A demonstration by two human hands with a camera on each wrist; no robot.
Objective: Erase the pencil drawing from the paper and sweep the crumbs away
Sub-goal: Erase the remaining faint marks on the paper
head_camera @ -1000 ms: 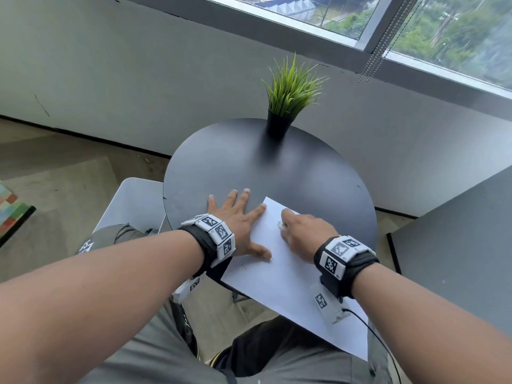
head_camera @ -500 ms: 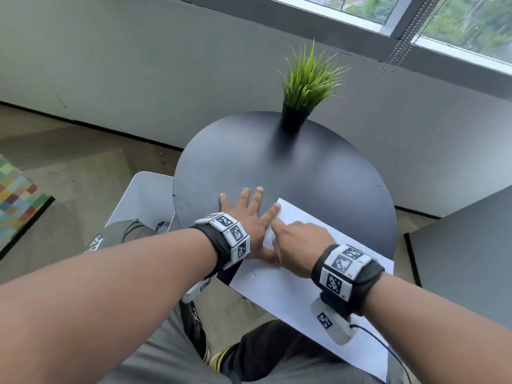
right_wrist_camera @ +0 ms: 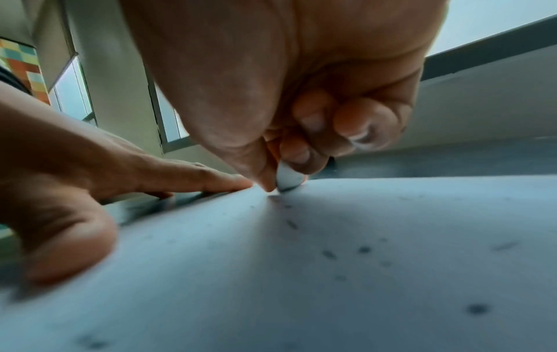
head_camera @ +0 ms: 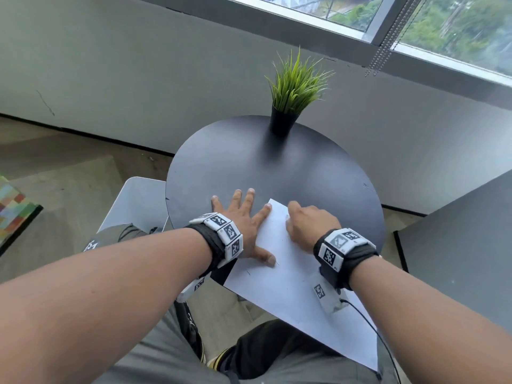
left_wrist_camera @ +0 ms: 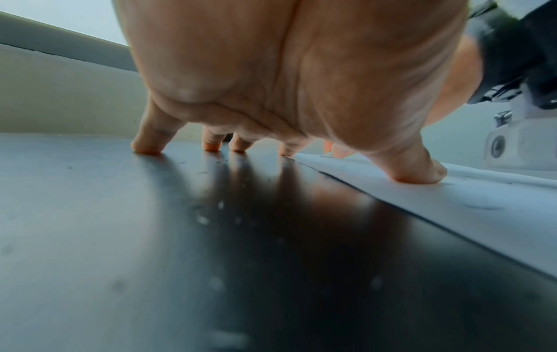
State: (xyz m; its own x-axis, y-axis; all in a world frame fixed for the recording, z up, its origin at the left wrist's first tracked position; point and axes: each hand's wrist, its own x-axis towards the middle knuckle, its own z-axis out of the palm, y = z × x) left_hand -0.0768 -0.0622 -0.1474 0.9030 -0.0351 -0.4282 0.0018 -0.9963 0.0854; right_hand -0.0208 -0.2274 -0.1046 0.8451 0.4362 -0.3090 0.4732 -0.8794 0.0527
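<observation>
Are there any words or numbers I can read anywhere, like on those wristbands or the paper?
No readable words or numbers.
Wristbands: black-and-white square code patterns only, no letters.
Paper: faint pencil marks and eraser crumbs, no writing.
Trouser leg: a white printed mark, too small and cut off to read.

Grey wall point(head_camera: 138, 79) under a daylit window point(head_camera: 457, 31); brown floor point(head_camera: 55, 167).

potted plant point(head_camera: 295, 101) at far edge, bare tabletop point(head_camera: 249, 162) before it
</observation>
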